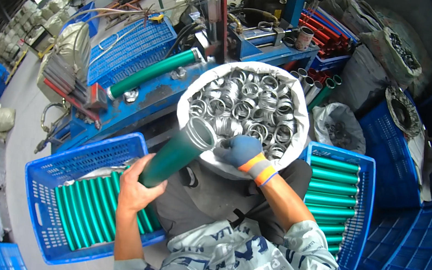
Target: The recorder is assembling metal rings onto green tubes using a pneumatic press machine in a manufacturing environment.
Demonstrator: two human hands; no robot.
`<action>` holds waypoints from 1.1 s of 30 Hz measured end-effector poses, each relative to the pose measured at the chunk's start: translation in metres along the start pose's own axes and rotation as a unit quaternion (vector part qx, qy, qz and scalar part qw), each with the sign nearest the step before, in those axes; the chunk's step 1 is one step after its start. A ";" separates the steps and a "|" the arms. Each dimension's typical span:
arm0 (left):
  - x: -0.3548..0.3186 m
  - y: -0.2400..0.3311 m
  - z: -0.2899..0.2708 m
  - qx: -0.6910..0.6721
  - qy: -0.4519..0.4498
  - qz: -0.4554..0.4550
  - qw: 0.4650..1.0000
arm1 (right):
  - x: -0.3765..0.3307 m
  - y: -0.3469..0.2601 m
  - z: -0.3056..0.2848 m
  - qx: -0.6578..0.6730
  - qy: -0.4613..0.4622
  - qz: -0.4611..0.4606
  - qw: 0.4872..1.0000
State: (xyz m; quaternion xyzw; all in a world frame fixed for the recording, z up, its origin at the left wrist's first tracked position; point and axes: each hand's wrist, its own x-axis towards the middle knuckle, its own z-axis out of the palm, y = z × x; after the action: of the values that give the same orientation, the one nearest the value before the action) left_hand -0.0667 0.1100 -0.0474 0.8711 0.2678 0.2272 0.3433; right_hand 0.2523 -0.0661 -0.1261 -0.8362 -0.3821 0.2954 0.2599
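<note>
My bare left hand (138, 186) is wrapped round the lower part of a green tube (171, 159), which tilts up and away from me. A silvery metal rim (201, 133) shows at the tube's open upper end. My right hand (246, 153), in a blue glove with an orange and grey cuff, is closed just right of that end, over the near edge of a white sack (303, 114). Whatever its fingers may hold is hidden. Many loose metal rings (250, 90) fill the sack.
Blue crates of green tubes stand at my left (72, 255) and right (362, 211). Beyond the sack, a blue machine bench (150, 95) carries another green tube (153, 73). A smaller bag of metal parts (338, 127) sits at right, near more blue crates (405, 239).
</note>
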 end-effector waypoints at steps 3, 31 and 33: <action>0.003 0.001 0.001 -0.024 -0.017 0.009 1.000 | 0.019 0.015 0.023 -0.103 0.049 -0.059 0.992; -0.001 0.012 0.049 -0.625 0.238 -0.110 0.735 | -0.059 -0.033 -0.012 0.557 0.042 -0.184 0.809; -0.002 0.010 0.049 -0.623 0.239 -0.109 0.737 | -0.058 -0.034 -0.011 0.547 0.048 -0.187 0.815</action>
State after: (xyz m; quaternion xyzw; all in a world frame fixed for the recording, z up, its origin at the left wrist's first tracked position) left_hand -0.0366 0.0793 -0.0726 0.3452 0.2327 0.5049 0.7561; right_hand 0.2120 -0.0948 -0.0787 -0.4818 -0.2937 0.3610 0.7425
